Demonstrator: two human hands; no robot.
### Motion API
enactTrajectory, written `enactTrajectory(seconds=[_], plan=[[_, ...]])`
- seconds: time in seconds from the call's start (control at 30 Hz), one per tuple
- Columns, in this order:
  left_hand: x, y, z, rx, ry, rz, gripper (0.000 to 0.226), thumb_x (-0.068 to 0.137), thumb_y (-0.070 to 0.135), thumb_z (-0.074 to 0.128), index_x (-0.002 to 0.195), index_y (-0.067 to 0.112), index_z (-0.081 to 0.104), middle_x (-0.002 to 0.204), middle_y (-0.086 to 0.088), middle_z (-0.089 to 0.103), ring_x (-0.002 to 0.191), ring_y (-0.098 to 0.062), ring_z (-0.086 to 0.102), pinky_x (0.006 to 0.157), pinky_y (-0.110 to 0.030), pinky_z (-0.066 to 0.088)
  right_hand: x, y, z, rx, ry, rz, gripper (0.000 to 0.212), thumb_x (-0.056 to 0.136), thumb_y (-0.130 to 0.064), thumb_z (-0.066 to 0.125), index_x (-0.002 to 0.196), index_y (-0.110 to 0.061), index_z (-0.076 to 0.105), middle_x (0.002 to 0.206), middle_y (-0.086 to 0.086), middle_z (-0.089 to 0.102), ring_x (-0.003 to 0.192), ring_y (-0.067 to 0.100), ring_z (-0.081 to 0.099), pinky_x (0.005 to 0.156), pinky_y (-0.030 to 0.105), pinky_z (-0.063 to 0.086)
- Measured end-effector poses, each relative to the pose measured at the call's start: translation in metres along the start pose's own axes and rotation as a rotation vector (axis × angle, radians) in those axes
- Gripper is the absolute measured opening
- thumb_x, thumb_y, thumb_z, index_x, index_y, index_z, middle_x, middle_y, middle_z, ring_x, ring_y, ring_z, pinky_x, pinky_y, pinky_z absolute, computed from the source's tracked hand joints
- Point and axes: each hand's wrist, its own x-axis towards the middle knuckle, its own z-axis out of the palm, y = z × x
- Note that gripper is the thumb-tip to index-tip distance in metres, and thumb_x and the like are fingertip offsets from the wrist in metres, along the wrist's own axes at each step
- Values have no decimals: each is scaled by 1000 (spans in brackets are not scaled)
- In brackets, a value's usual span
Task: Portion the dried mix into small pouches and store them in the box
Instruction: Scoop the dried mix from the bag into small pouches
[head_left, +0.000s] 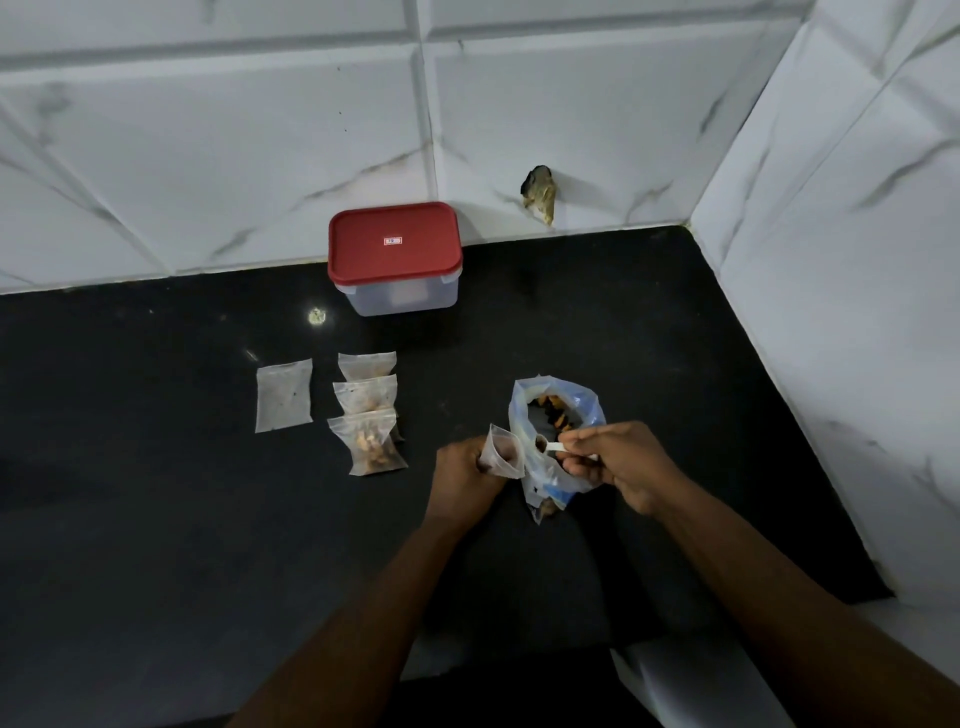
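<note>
Gripping an open pouch (503, 451), my left fingers (480, 470) hide its base; right fingers (587, 434) pinch a blurred scoop (555, 446) at the mix bag (523, 415) mouth; lidded box (395, 249) at twelve o'clock.

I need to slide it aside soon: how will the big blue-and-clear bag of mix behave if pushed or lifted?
Probably floppy: the bag is thin crumpled film with a sagging open mouth. It would likely tip and spill if pushed high up, since it stands narrow and upright on the glossy counter. It is probably light, holding only dried pieces.
</note>
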Motion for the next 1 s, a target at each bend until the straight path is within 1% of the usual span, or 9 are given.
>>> enactTrajectory(seconds=[0.1, 0.17, 0.23, 0.5, 0.57, 0.7, 0.77, 0.87, 1.0], plan=[[0, 1, -2, 1, -2, -1, 25, 89, 8, 76, 84, 32, 72, 80, 8, 74, 70, 1, 69, 65, -16, 52, -1, 3, 3, 80, 4, 13, 15, 93, -3, 67, 106, -3, 74, 98, 16, 75, 79, 17, 72, 73, 28, 62], [2, 3, -2, -5, -9, 27, 25, 90, 10, 76, 90, 34, 71, 87, 9, 73, 76, 1, 70, 69, -15, 53, -1, 4, 3, 133, 6, 25, 16, 92, -4, 68, 107, -1, 74, 100, 17, 75, 77, 16, 72, 68, 26, 61], [4, 5, -2, -33, -11, 32, 23, 90, 14, 77, 95, 35, 71, 95, 7, 73, 79, -1, 70, 71, -18, 54, -2, 6, 1, 183, 2, 40, 18, 91, -5, 69, 108, -1, 73, 103, 18, 74, 75, 15, 71, 64, 24, 59], [3, 4, -7, -131, -2, -67, 19, 91, 16, 77, 102, 31, 71, 100, 11, 76, 94, 3, 71, 84, -20, 57, -4, 8, -19, 296, -46, 28, 21, 92, -6, 67, 112, -2, 74, 109, 18, 74, 82, 16, 72, 66, 25, 59], [3, 6, -8, -141, -6, -71, 21, 91, 16, 77, 103, 31, 70, 101, 11, 76, 95, 4, 71, 82, -19, 56, -4, 6, -23, 302, -59, 10, 21, 93, -6, 67, 113, -3, 74, 108, 16, 75, 83, 15, 72, 65, 24, 59], [4, 6, -9, -161, 11, -90, 23, 88, 18, 81, 108, 25, 72, 102, 8, 77, 95, 1, 72, 85, -25, 59, -6, 3, -27, 287, -59, -4, 21, 92, -7, 68, 111, -5, 75, 107, 15, 76, 81, 14, 72, 63, 23, 58], [3, 7, -10, -162, 32, -88, 27, 86, 20, 83, 108, 25, 70, 102, 7, 76, 93, -1, 72, 83, -25, 60, -9, 1, -27, 292, -69, -12, 21, 93, -8, 67, 113, -5, 74, 108, 14, 77, 82, 14, 72, 65, 24, 59], [0, 11, -12, -184, 63, -69, 30, 81, 19, 87, 104, 25, 68, 98, 4, 74, 86, -5, 72, 75, -25, 61, -16, -3, -25, 296, -92, -51, 22, 94, -9, 67, 114, -6, 74, 107, 13, 77, 83, 14, 71, 67, 25, 59], [1, 10, -17, -146, 58, -20, 36, 75, 25, 91, 100, 28, 66, 97, 6, 72, 88, -7, 70, 77, -29, 60, -30, -12, -15, 276, -142, -106, 23, 92, -9, 68, 114, -7, 74, 106, 12, 77, 81, 13, 71, 67, 23, 59]])
